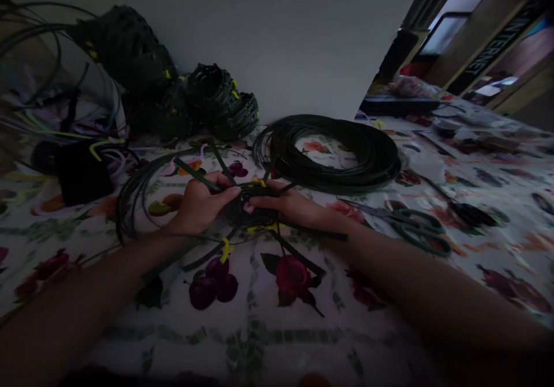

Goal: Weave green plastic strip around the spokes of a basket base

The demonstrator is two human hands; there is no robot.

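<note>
Both hands grip a small, round woven piece of dark green plastic strip, with long strands radiating from it. My left hand holds its left side, fingers curled over the weave. My right hand presses on it from the right, fingers extended across the top. Yellow clips hold strands around the piece, and its underside is hidden. A loose loop of dark strip lies beyond my left hand. A large coil of the same strip sits just beyond my right hand.
Green-handled scissors lie right of my right arm on a floral cloth. Woven dark baskets with yellow clips stand against a pale wall. A black bag and tangled strips sit at left.
</note>
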